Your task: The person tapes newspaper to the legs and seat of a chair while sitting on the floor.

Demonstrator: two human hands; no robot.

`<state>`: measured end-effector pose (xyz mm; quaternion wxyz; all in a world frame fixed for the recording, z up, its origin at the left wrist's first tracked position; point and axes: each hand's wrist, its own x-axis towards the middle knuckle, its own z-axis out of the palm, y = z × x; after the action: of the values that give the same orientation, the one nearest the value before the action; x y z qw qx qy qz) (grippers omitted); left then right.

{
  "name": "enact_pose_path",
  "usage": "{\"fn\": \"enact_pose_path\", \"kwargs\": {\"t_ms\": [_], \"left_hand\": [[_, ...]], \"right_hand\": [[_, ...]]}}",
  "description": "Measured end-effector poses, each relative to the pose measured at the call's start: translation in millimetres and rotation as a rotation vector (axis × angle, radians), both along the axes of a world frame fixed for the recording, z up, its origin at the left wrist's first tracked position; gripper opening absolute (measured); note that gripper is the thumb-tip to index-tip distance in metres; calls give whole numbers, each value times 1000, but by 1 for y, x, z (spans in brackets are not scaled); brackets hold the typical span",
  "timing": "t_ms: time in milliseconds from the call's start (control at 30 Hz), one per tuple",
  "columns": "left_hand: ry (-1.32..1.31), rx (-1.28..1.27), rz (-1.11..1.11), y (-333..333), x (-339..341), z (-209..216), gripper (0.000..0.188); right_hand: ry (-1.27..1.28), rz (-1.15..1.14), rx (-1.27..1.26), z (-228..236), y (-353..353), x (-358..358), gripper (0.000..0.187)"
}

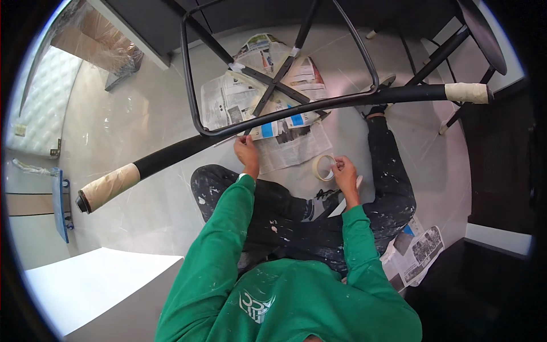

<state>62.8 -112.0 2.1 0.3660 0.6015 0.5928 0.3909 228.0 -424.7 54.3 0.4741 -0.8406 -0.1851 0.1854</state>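
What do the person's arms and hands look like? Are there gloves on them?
No gloves! The left hand and right hand are both bare. The arms are covered by long green sleeves: the left sleeve and right sleeve match. Small pale specks dot the left one, and a bit of white shows at its cuff.

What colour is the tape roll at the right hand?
The tape roll is pale beige, best seen in the head view.
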Motion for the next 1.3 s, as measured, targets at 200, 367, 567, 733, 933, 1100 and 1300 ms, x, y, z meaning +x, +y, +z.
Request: {"fn": "enact_pose_path", "kwargs": {"t_ms": [200, 367, 567, 733, 933, 1100, 1300], "left_hand": [[-162, -42, 187, -25, -4, 4, 20], [-279, -116, 175, -33, 14, 15, 19], [-330, -249, 248, -23, 40, 15, 22], [-723, -431, 276, -5, 44, -28, 17], [-760, -655, 314, 1, 60, -36, 9], [-702, -590, 295, 31, 30, -25, 19], [-225, -185, 172, -37, 32, 49, 37]], "right_hand": [[11, 15, -48, 6, 2, -2, 24], [-13, 17, -56, 8, 4, -3, 22], [1, -28, -39, 3, 1, -1, 20], [13, -14, -76, -4, -4, -1, 22], [-41, -56, -172, 0, -12, -1, 21], [-102, 41, -224, 13, 11, -13, 19], [-157, 52, -352, 12, 6, -14, 21]]}}
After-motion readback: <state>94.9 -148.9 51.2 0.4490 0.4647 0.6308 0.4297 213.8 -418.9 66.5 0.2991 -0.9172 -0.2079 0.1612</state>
